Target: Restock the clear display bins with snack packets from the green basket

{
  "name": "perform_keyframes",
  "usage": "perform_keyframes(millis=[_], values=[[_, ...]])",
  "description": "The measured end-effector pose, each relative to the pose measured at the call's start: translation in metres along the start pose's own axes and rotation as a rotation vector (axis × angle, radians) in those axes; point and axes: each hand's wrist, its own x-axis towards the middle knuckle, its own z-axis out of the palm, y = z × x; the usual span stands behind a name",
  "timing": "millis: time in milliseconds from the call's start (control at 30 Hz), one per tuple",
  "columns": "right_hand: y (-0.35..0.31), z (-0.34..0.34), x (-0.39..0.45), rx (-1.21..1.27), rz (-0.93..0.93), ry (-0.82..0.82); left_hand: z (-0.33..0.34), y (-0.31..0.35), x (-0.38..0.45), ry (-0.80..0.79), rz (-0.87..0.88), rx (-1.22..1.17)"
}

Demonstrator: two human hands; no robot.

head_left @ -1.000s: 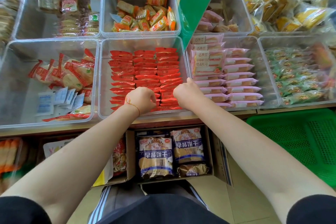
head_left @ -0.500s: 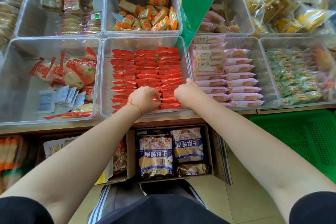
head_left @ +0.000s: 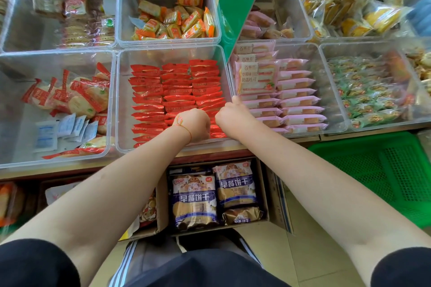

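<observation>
Reaching into the near end of the middle clear bin (head_left: 121,100), both hands low over the rows of red packets (head_left: 175,91), set on edge in three neat columns. Left hand (head_left: 194,124), red thread at the wrist, fingers curled downward among the nearest red packets; right hand (head_left: 229,115) just beside it at the bin's right wall, fingers also curled down, thumb raised against the pink packets' bin. Cannot tell for either grip whether a packet is pinched, fingertips hidden behind the knuckles. Writing on the red packets too small to read. Pink packets (head_left: 300,102) in the neighbouring bin to the right, one upright at the back printed 草莓味 and 奶盖吐司 beside a strawberry picture. Orange packets (head_left: 177,18) heaped in the bin behind the red ones, print unreadable. Round crackers in red-and-clear wrappers (head_left: 81,95) with small white-and-blue sachets (head_left: 63,128) in the left bin. Green packets (head_left: 368,98) in the far right bin. Green basket (head_left: 384,170) on the floor to the right, below the surface edge, well apart from both hands, only bare mesh showing. Cardboard box (head_left: 272,189) under the surface between the forearms, holding dark blue bags marked 早餐饼干 (head_left: 193,200). Green carton (head_left: 235,0) leaning over the bins at the back.
</observation>
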Motion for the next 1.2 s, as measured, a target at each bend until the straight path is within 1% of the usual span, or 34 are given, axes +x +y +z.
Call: perform_keyframes(millis=[167, 267, 300, 333, 400, 433, 467, 533, 600, 700, 800, 867, 900, 967, 1033, 1067, 1133, 1200], values=[[0.001, -0.002, 0.001, 0.042, 0.002, -0.012, 0.002, 0.004, 0.007, -0.035, 0.022, 0.019], [0.003, 0.000, 0.002, 0.078, 0.010, 0.009, -0.003, -0.007, 0.004, -0.046, 0.028, -0.078], [0.003, 0.001, 0.002, 0.101, 0.017, 0.017, -0.004, -0.013, -0.001, -0.007, 0.019, -0.138], [0.004, 0.003, 0.004, 0.132, 0.028, 0.036, -0.002, -0.021, -0.007, 0.070, -0.001, -0.204], [0.005, 0.010, 0.012, 0.265, 0.052, 0.079, 0.009, -0.037, -0.018, 0.288, -0.080, -0.299], [0.004, 0.010, 0.016, 0.357, 0.064, 0.066, 0.016, -0.045, -0.024, 0.366, -0.118, -0.308], [0.003, 0.009, 0.018, 0.450, 0.070, 0.034, 0.022, -0.050, -0.028, 0.400, -0.140, -0.300], [-0.002, 0.007, 0.023, 0.576, 0.055, -0.050, 0.030, -0.056, -0.034, 0.367, -0.142, -0.268], [-0.009, 0.005, 0.026, 0.635, 0.022, -0.092, 0.031, -0.055, -0.037, 0.348, -0.137, -0.252], [-0.018, 0.005, 0.032, 0.597, 0.000, -0.159, 0.028, -0.056, -0.040, 0.375, -0.111, -0.240], [-0.017, 0.005, 0.036, 0.586, -0.001, -0.190, 0.030, -0.064, -0.043, 0.390, -0.080, -0.220], [-0.015, 0.002, 0.037, 0.562, -0.019, -0.215, 0.031, -0.071, -0.045, 0.365, -0.063, -0.218], [-0.014, 0.000, 0.037, 0.553, -0.017, -0.210, 0.031, -0.073, -0.045, 0.320, -0.064, -0.202], [-0.013, -0.003, 0.036, 0.569, 0.016, -0.122, 0.031, -0.076, -0.046, 0.245, -0.071, -0.156], [-0.012, -0.002, 0.037, 0.613, 0.072, 0.004, 0.032, -0.078, -0.047, 0.282, -0.055, -0.159], [-0.013, 0.001, 0.038, 0.633, 0.089, 0.043, 0.034, -0.078, -0.046, 0.333, -0.036, -0.174], [-0.015, 0.005, 0.038, 0.618, 0.083, 0.022, 0.033, -0.077, -0.048, 0.346, -0.033, -0.200], [-0.018, 0.008, 0.038, 0.577, 0.069, -0.050, 0.032, -0.077, -0.047, 0.278, -0.034, -0.198]])
